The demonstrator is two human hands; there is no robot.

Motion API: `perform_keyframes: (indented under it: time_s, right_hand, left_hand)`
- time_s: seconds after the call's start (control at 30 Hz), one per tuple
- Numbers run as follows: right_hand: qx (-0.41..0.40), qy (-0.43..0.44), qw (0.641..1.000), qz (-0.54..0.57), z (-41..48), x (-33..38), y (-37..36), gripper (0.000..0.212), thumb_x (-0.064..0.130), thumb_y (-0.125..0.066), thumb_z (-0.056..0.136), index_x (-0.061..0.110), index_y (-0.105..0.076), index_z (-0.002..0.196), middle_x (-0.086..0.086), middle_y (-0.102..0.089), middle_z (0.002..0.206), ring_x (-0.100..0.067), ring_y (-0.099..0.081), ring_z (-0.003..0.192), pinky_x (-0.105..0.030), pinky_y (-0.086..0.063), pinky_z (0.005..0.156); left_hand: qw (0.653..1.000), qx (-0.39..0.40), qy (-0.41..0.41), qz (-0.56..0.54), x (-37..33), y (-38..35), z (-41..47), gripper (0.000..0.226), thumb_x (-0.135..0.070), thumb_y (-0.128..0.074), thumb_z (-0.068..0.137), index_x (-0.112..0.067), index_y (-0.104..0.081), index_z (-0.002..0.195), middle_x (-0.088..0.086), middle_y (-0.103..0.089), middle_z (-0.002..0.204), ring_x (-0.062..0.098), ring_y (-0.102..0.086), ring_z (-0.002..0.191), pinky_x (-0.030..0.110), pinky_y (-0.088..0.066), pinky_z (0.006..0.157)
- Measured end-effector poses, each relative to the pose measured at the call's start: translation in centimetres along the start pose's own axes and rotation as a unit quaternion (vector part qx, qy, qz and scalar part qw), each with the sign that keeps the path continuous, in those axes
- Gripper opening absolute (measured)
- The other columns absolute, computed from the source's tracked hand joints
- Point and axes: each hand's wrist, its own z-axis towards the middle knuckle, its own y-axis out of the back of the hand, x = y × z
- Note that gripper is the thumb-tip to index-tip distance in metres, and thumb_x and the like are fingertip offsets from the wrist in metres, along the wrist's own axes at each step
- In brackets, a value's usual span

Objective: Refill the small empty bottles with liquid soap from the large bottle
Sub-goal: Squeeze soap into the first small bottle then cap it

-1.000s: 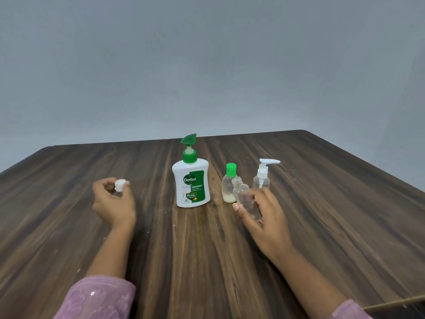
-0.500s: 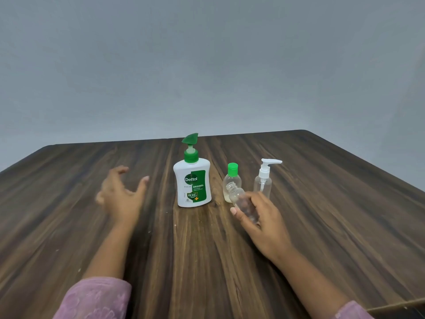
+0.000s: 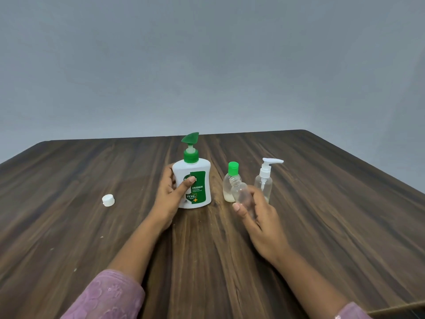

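The large white soap bottle (image 3: 197, 180) with a green pump stands mid-table. My left hand (image 3: 171, 194) grips its left side, thumb across the label. My right hand (image 3: 259, 215) holds a small clear uncapped bottle (image 3: 241, 194), tilted with its open neck up and to the left. Behind it stand a small bottle with a green cap (image 3: 231, 180), a little whitish liquid at its bottom, and a clear bottle with a white pump (image 3: 264, 178). A white cap (image 3: 108, 200) lies on the table to the left.
The dark wooden table (image 3: 322, 226) stretches wide around the bottles, its far edge against a plain grey wall. A thin stick-like edge (image 3: 400, 307) shows at the bottom right corner.
My left hand put the white cap down on the table at the left, then moved right and took hold of the large soap bottle. My right hand kept holding the small clear bottle.
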Motion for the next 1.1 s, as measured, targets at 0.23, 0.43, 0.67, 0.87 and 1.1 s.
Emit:
perform_keyframes:
  time_s: [0.23,0.43,0.67,0.87,1.1]
  right_hand:
    - [-0.034,0.003,0.991,0.129,0.6,0.8,-1.0,0.023,0.044,-0.045,0.086,0.033,-0.038,0.106,0.010,-0.053,0.069,-0.006,-0.046,0.056,-0.017,-0.039,0.056]
    - [-0.094,0.022,0.976,0.193,1.7,1.6,-2.8,0.026,0.040,-0.052,0.088,0.032,-0.047,0.111,0.009,-0.058,0.081,-0.005,-0.052,0.062,-0.021,-0.044,0.056]
    - [-0.132,0.042,0.976,0.170,1.3,1.3,-3.1,0.028,0.037,-0.051,0.092,0.030,-0.050,0.120,0.007,-0.058,0.092,-0.011,-0.057,0.073,-0.026,-0.047,0.064]
    - [-0.111,0.043,0.977,0.179,1.3,1.6,-3.4,0.032,0.032,-0.053,0.094,0.027,-0.050,0.125,0.012,-0.059,0.105,-0.008,-0.057,0.084,-0.041,-0.054,0.071]
    - [-0.103,0.031,0.979,0.174,1.3,1.6,-3.5,0.033,0.035,-0.051,0.095,0.028,-0.050,0.127,0.011,-0.060,0.103,-0.012,-0.060,0.083,-0.041,-0.054,0.071]
  left_hand:
    - [0.968,0.206,0.135,-0.046,-2.9,3.3,-1.0,0.092,-0.029,-0.093,0.051,-0.009,-0.048,0.128,0.013,-0.067,0.113,0.025,-0.064,0.105,0.032,-0.054,0.083]
    - [0.947,0.276,0.162,-0.028,-3.6,3.5,-1.6,0.103,-0.028,-0.093,0.052,-0.003,-0.036,0.134,0.012,-0.064,0.117,0.026,-0.061,0.108,0.035,-0.052,0.090]
    - [0.989,0.000,-0.142,-0.036,-5.5,-1.1,-1.9,0.085,-0.065,-0.083,0.049,-0.015,-0.050,0.109,0.005,-0.060,0.113,0.011,-0.061,0.100,0.027,-0.049,0.085]
    - [0.971,-0.111,-0.207,0.044,-6.0,-3.9,-3.1,0.044,-0.046,-0.077,0.062,-0.022,-0.055,0.092,-0.005,-0.067,0.090,0.008,-0.065,0.082,0.022,-0.050,0.072]
    - [0.975,-0.120,-0.187,0.030,-5.9,-4.2,-3.5,0.024,-0.042,-0.069,0.076,-0.025,-0.063,0.091,0.004,-0.069,0.083,0.035,-0.062,0.071,0.043,-0.049,0.065]
